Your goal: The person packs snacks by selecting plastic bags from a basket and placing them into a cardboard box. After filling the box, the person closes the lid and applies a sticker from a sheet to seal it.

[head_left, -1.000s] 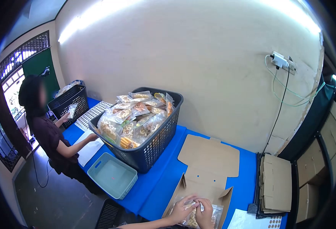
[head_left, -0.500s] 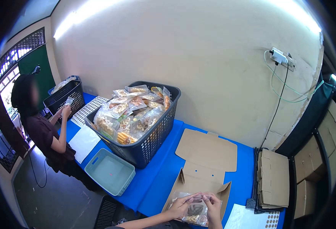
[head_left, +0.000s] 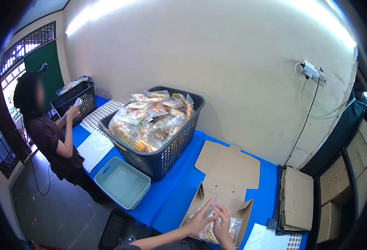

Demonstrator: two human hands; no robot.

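Both hands meet above an open cardboard box (head_left: 244, 214) at the table's near edge. My left hand (head_left: 199, 221) and my right hand (head_left: 222, 224) have their fingertips close together, pinching a thin clear plastic bag (head_left: 211, 205). Its contents are hard to make out behind the fingers. Below them, snack packets (head_left: 235, 227) with pale pieces inside lie in the box, partly covered by my hands. The box's wide lid (head_left: 229, 164) is folded back flat on the blue cloth.
A large dark basket (head_left: 167, 160) heaped with snack packets (head_left: 144, 121) stands ahead. Beside it sits a green tray (head_left: 123, 183). Folded cardboard boxes (head_left: 297, 198) and a sticker sheet (head_left: 294, 241) lie right. At left, a person (head_left: 50, 133) handles a small packet by another basket (head_left: 77, 102).
My hands have lifted slightly and drawn closer together, the clear plastic now bunched at the fingertips. More of the packets in the box shows. The camera view has shifted a little.
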